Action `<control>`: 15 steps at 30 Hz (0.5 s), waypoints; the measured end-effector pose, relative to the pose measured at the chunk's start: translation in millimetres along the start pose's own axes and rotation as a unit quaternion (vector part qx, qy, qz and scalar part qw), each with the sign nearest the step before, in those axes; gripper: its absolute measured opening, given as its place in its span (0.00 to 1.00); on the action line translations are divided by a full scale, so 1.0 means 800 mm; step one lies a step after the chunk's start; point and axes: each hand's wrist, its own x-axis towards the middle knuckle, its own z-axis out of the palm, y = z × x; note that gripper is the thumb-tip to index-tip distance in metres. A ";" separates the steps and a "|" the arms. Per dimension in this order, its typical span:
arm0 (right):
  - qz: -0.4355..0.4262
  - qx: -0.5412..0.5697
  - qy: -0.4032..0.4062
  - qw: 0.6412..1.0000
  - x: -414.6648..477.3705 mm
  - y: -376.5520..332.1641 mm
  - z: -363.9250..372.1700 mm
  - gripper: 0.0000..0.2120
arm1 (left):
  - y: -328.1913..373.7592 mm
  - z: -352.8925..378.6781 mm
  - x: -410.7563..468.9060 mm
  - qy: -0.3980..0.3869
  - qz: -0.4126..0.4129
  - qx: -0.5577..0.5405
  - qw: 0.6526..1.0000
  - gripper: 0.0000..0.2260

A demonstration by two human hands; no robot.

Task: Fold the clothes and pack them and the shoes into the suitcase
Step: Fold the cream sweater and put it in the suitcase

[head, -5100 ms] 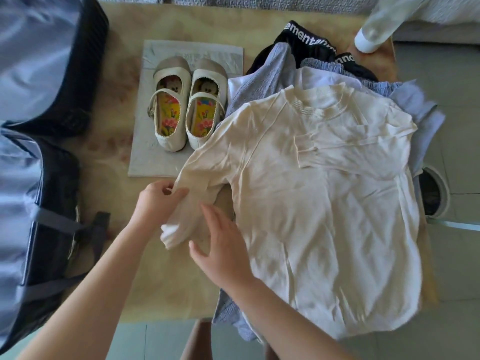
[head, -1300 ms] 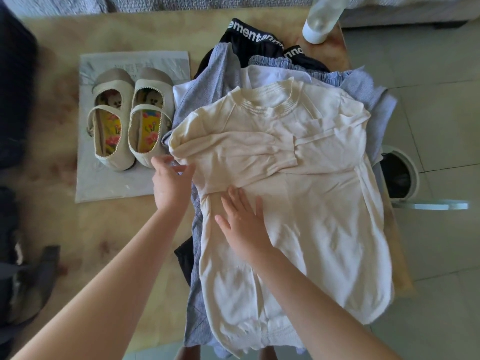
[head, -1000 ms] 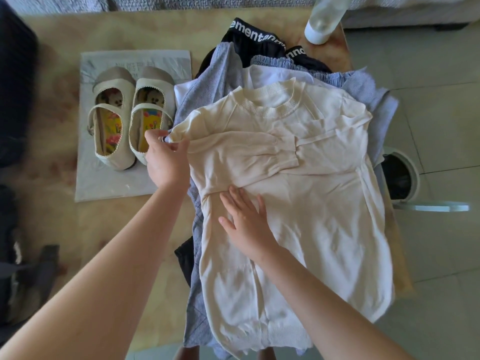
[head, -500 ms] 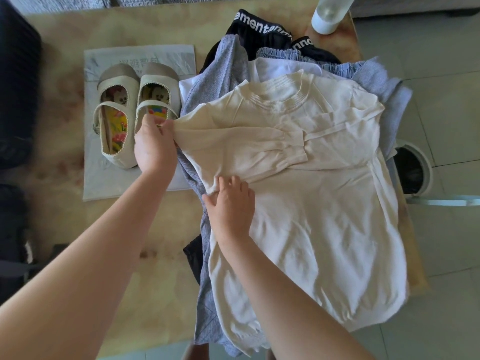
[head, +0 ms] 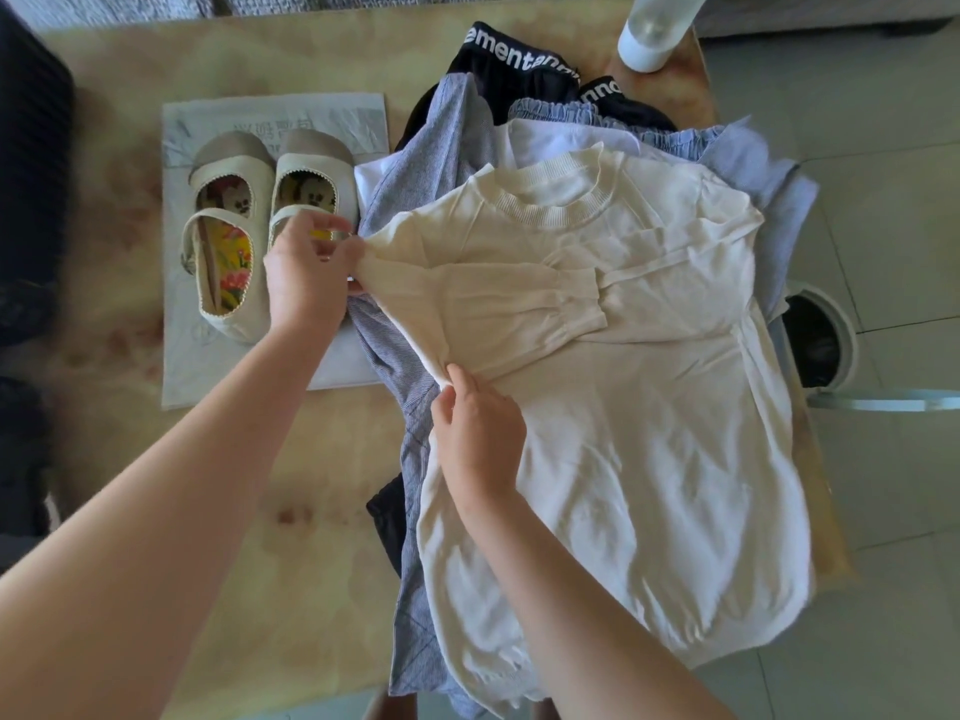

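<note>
the person is working on a cream knit top (head: 623, 407), which is lying face up on a heap of other clothes along the right edge of the wooden table (head: 156, 485). both sleeves are lying folded in across the chest. the left hand (head: 306, 283) is pinching the folded corner at the top's shoulder, and the right hand (head: 478, 439) is pinching the same side edge lower down, at the underarm. with two pinches along one edge, i'd say they are getting ready to carry that whole side inward as one straight fold, so the panel doesn't sag or twist.

under it a grey-blue striped garment (head: 436, 163) is showing, and a black waistband with white lettering (head: 514, 59) is peeking out toward the far edge, near a clear bottle (head: 649, 39) at the far right corner.

the pair of beige strap shoes (head: 234, 236) is sitting on a pale plastic bag (head: 208, 366) toward the far left, probably to keep the soles off the wood. a dark shape (head: 31, 200) at the left edge is likely the suitcase; nothing is packed yet as far as i can see.
</note>
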 end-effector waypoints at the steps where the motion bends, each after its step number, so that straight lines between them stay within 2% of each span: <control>1: 0.006 0.003 -0.004 1.000 0.002 0.001 0.000 0.08 | 0.001 0.001 0.001 -0.016 -0.012 0.002 1.000 0.11; 4: 0.026 0.020 -0.030 0.999 0.006 -0.003 0.004 0.12 | -0.003 0.000 -0.004 -0.075 -0.023 0.097 0.992 0.27; 6: 0.019 0.024 -0.039 0.999 0.005 -0.007 0.008 0.10 | -0.012 0.000 -0.011 -0.095 -0.003 0.159 0.983 0.32; 9: 0.018 0.004 -0.068 0.997 0.000 -0.008 0.013 0.14 | -0.019 -0.002 -0.011 -0.047 -0.003 0.133 0.990 0.26; 12: 0.020 -0.007 -0.094 0.995 0.000 -0.010 0.011 0.14 | -0.017 -0.002 -0.002 -0.018 -0.042 0.069 0.997 0.22; 15: 0.011 0.014 -0.061 0.998 0.005 -0.006 0.004 0.11 | -0.007 0.003 0.000 -0.022 -0.067 0.003 0.997 0.20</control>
